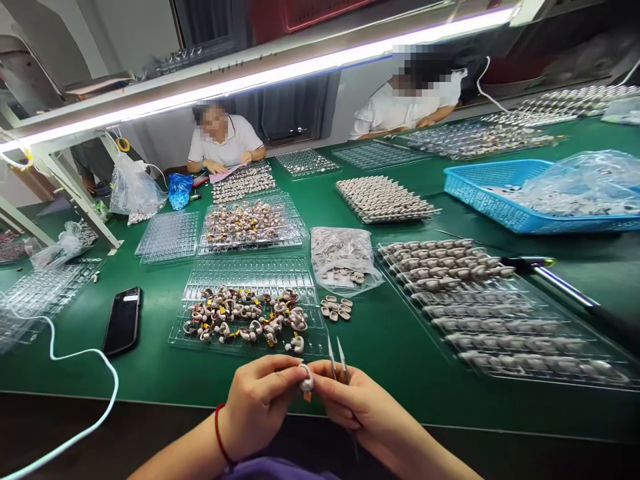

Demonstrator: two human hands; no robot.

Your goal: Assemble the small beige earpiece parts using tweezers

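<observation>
Just in front of the table's near edge, my left hand (257, 395) pinches a small pale clip-on earbud (307, 382) with an orange tab hanging below it. My right hand (367, 405) holds metal tweezers (341, 360), tips pointing up and away, while its thumb and forefinger also meet the earbud's right side. Ahead, a clear plastic tray (200, 270) carries a loose heap of similar earbuds (245, 315) with orange and dark bits. Several small beige oval covers (336, 309) lie beside it, below a clear bag (343, 257) of similar parts.
On the right are trays of beige parts in rows (450, 267), a dark-handled rod (565, 287) and a blue basket (500, 207). A phone (123, 320) and white cable (113, 373) lie left. Two people (227, 137) sit across the green table, beyond a low lamp bar (250, 83).
</observation>
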